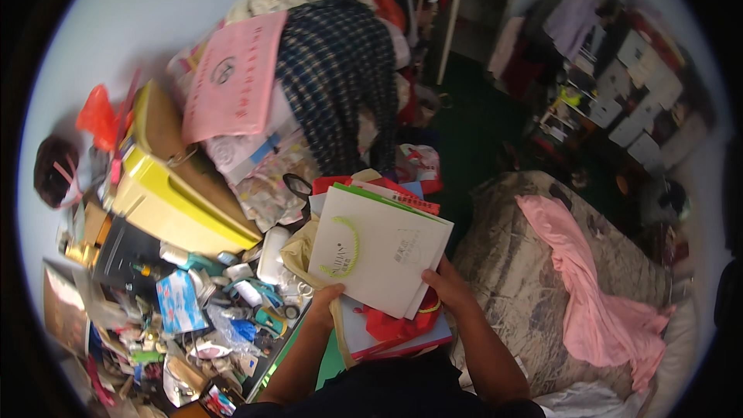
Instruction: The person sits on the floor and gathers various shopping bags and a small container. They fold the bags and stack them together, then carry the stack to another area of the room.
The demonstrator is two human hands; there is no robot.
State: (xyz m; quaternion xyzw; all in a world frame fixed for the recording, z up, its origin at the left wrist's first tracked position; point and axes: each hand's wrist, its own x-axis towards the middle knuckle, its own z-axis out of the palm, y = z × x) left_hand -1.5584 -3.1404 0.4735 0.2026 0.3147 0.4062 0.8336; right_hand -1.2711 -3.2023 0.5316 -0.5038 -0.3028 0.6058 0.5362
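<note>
A flat white paper gift bag (371, 244) with a yellow-green cord handle lies on top of a stack held in front of my body. It bears printed writing. My right hand (448, 285) grips its lower right edge, thumb on top. My left hand (327, 303) holds the stack's left side, its thumb on the rim of a cream-coloured bag (298, 248). A green edge (389, 198) and red pieces stick out behind the white bag. Beneath it are a bunched red pouch (400, 327) and a light-blue flat item (355, 325) with a red edge.
At left, a cluttered dark tabletop carries bottles, a blue-and-white packet (180, 302) and a yellow bin (180, 203). Clothes, a plaid garment (331, 64) and a pink printed bag (238, 78) pile up ahead. Pink cloth (586, 302) lies on a patterned bed (499, 278) at right.
</note>
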